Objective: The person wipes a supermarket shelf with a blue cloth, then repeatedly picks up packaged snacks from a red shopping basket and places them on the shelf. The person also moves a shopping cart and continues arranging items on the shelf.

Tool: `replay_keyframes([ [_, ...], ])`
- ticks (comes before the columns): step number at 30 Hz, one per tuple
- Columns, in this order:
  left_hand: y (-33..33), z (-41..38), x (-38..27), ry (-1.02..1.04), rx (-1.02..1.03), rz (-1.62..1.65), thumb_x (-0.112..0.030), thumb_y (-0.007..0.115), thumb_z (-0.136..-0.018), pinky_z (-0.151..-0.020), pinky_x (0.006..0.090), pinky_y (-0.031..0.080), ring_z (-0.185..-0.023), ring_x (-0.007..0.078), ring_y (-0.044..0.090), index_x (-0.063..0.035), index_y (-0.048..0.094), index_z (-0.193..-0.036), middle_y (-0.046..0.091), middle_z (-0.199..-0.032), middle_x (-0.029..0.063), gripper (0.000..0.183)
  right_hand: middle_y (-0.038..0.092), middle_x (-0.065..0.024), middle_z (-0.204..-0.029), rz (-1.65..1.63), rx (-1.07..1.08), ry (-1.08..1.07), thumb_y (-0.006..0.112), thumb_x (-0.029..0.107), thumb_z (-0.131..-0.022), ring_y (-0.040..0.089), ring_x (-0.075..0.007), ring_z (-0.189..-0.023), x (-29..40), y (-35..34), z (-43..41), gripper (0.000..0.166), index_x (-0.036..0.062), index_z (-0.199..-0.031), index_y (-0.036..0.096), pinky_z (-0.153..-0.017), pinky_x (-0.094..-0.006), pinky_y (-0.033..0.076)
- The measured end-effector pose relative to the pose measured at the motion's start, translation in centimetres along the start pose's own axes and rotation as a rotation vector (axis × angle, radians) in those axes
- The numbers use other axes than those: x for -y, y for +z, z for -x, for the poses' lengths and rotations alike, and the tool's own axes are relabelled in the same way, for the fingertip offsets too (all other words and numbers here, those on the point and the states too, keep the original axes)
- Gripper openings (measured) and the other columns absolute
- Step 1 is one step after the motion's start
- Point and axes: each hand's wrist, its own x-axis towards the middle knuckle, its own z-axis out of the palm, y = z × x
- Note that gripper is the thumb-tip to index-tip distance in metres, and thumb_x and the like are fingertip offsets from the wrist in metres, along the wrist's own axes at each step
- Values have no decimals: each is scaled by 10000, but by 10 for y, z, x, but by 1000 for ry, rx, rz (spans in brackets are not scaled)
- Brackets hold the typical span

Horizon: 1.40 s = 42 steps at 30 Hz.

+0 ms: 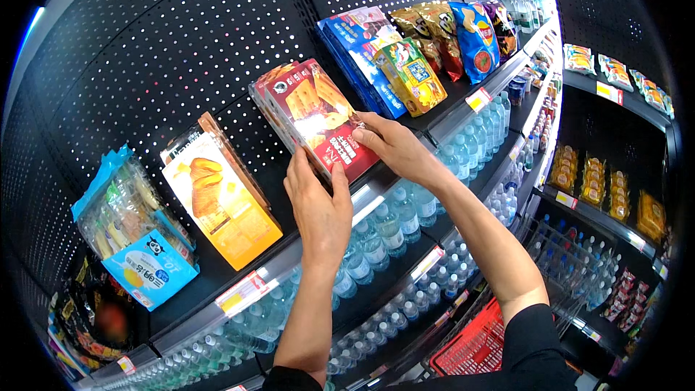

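Both my hands grip a dark red cracker box on the top shelf, its front tilted up towards me. My left hand takes its lower left edge, thumb on the front face. At the right edge is my right hand, its thumb also lying on the front. More boxes of the same sort show behind the red one, mostly hidden by it. To the left leans a yellow-and-white biscuit box with other boxes behind it. Blue biscuit boxes and a smaller green-and-yellow box stand to the right.
Bagged snacks sit at the left, crisp bags farther right. Price tags line the shelf edge. Rows of water bottles fill the shelves below. A red shopping basket is low at the right, near a wire cart.
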Motion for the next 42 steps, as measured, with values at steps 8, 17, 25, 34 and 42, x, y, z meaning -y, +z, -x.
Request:
replay_keyframes([
  [8,-1,5,-14,343,-199,-64,-151,667,-953,-1147,494,333,-1377,442,410,98,349,-1497,419,-1503,299,678,678,-223,-1223,104,-361,-203,626,197,-992,618,-359,-1169,19,-8,36,425,-33,-1349,596,-1021,-421,475],
  [17,16,188,-24,599,463,221,-153,672,-942,-1038,473,452,-1227,388,553,43,542,-1340,573,-1326,227,462,683,-147,-1101,202,-473,323,613,111,-1013,653,-250,-1004,-68,17,298,263,-8,-1245,648,-907,-354,513],
  [25,7,396,79,59,1311,328,-71,690,-897,-982,453,500,-1142,386,609,-16,646,-1235,631,-1225,179,345,668,-258,-1132,554,-132,1360,670,185,-929,617,-426,-1116,-33,88,648,354,3,-1231,653,-974,-501,501],
  [34,-30,468,114,89,1555,419,-190,654,-943,-877,471,534,-1030,377,664,-64,665,-1182,687,-1107,153,270,651,-153,-1187,1010,-9,1201,812,295,-796,573,-343,-1148,-29,153,704,597,46,-1302,616,-969,-444,477],
  [42,-105,507,164,-70,1606,376,-187,625,-953,-900,463,532,-1047,375,668,-70,665,-1192,701,-1116,174,269,626,-134,-1267,991,67,1282,783,182,-758,562,-333,-1210,-47,185,724,651,94,-1366,567,-1011,-450,460],
])
